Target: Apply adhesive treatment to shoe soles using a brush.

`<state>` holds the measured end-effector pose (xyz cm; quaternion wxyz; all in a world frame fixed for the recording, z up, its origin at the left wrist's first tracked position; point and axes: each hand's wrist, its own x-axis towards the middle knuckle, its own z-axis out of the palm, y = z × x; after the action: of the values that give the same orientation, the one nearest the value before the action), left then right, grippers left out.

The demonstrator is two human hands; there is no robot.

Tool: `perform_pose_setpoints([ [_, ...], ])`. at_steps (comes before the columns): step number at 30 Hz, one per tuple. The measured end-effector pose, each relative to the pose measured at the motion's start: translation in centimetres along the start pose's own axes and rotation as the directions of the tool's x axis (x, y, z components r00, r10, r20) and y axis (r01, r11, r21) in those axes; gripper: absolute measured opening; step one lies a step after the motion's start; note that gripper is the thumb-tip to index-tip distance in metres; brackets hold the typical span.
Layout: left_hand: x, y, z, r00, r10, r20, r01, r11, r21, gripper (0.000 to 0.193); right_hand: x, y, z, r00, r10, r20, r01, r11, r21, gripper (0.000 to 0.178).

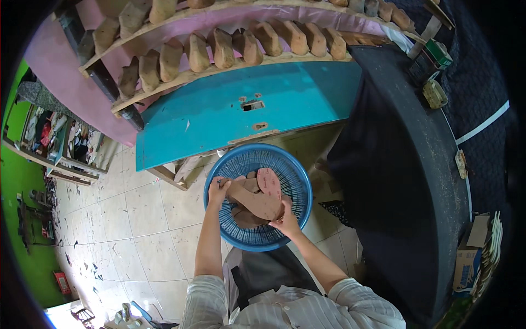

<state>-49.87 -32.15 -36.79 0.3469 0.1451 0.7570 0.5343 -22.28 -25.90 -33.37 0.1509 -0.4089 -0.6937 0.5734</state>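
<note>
A round blue plastic basket [302,181] sits in front of my body, with several brown shoe insoles inside it. Over the basket, a tan insole [255,200] lies at a slant between my two hands. My left hand [218,193] pinches its narrow upper left end; something small and dark shows by those fingers, too small to name. At the broad lower right end, my right hand [287,220] grips the edge with thumb and fingers. Behind it, a pinkish insole [268,181] with dark marks stands out from the pile.
Beyond the basket is a low turquoise board [208,115] with a cut hole. Wooden shoe lasts [222,48] line the shelves above it. A dark cloth-covered table [394,164] stands at the right, a cardboard box [467,263] near its end. Scraps dot the tiled floor [148,208].
</note>
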Motion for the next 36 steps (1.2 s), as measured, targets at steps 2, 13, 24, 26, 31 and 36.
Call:
perform_pose_setpoints([
  [2,1.8,-1.2,-0.6,0.999,0.05,-0.013,-0.048,0.991,0.127,0.033,-0.1,0.4,1.1,0.998,0.001,0.059,0.017,0.95,-0.311,0.089],
  [13,4.1,-2.8,6.0,0.986,0.145,-0.082,-0.112,0.943,0.312,0.039,-0.1,1.7,4.6,0.984,0.157,0.079,-0.054,0.696,-0.716,0.062],
  [24,4.9,-4.2,10.8,0.993,0.113,0.037,-0.119,0.93,0.347,0.035,1.2,3.7,5.2,0.978,0.183,0.097,-0.065,0.719,-0.692,0.045],
  [26,5.2,-4.6,10.9,0.985,0.171,0.034,-0.169,0.892,0.42,0.034,1.3,3.8,5.0,0.988,0.11,0.106,-0.014,0.755,-0.656,0.041],
  [31,5.2,-5.7,9.3,0.94,0.321,-0.115,-0.228,0.843,0.488,0.028,0.6,1.2,4.5,0.99,0.06,0.126,0.036,0.766,-0.642,0.029],
  [36,0.2,1.0,8.8,0.938,0.326,-0.113,-0.259,0.881,0.397,0.02,-0.4,-1.9,1.3,0.996,-0.085,-0.037,0.054,0.857,-0.513,0.011],
])
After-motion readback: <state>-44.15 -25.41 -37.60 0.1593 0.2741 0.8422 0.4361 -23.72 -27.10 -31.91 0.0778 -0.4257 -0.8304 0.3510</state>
